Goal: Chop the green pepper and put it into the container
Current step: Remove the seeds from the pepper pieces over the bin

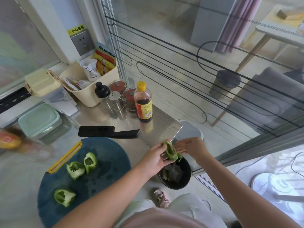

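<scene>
The right hand (192, 146) is hard to read: its bent fingertips meet the open side of a hollowed green pepper piece (171, 152), but whether they pinch anything cannot be told. The left hand (153, 157) grips that piece from the left, fingers curled round its outside. Both forearms cross the lower part of the view, and the left one hides part of a round blue cutting board (107, 155), which the bottom edge also cuts off. An orange thing at the far left is too blurred to name.

The held piece is over a black bin (186, 178) just off the corner of the metal counter (161, 125). The bin holds dark matter and a few greenish scraps. A clear box with a pale green lid (39, 120) sits closed, left of the board; its contents do not show. A cream tub (92, 94) behind holds packets.

Three more pepper pieces (75, 169) lie hollow on the board. A black knife (108, 131) lies just beyond it. A dark sauce bottle (143, 102) with a yellow cap stands near shakers and jars.
</scene>
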Available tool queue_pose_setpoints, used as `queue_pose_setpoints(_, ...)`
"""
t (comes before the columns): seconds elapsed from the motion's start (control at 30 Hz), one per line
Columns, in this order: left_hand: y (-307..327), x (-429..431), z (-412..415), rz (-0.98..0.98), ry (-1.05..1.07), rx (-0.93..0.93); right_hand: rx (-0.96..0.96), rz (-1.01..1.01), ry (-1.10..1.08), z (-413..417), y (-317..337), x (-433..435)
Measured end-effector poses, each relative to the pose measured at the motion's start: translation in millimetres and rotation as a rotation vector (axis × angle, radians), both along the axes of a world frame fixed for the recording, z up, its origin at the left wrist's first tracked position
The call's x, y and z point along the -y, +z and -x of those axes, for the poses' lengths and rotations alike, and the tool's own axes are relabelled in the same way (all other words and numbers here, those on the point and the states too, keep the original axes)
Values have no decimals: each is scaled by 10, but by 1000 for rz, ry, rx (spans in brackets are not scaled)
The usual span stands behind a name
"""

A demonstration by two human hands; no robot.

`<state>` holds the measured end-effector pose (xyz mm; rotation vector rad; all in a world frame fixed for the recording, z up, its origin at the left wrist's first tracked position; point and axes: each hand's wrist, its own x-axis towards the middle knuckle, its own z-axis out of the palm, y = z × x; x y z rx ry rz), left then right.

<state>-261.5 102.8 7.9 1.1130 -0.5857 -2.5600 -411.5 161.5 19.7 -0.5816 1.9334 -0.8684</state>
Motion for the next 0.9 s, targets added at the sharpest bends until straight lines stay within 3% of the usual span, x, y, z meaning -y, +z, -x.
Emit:
queue_pose_setpoints(0.17, -50, 63, -69, -90, 80, -4, -304, -40, 193, 63, -125, -39)
queue_pose_setpoints(0.33, -4, 92, -75, -113, 115, -20, -428, -34, 306, 29, -191, -62)
queue_pose_setpoints(0.9, 68, 118, 44, 75, 79, 81, -495, 2, 373, 88, -256, -34)
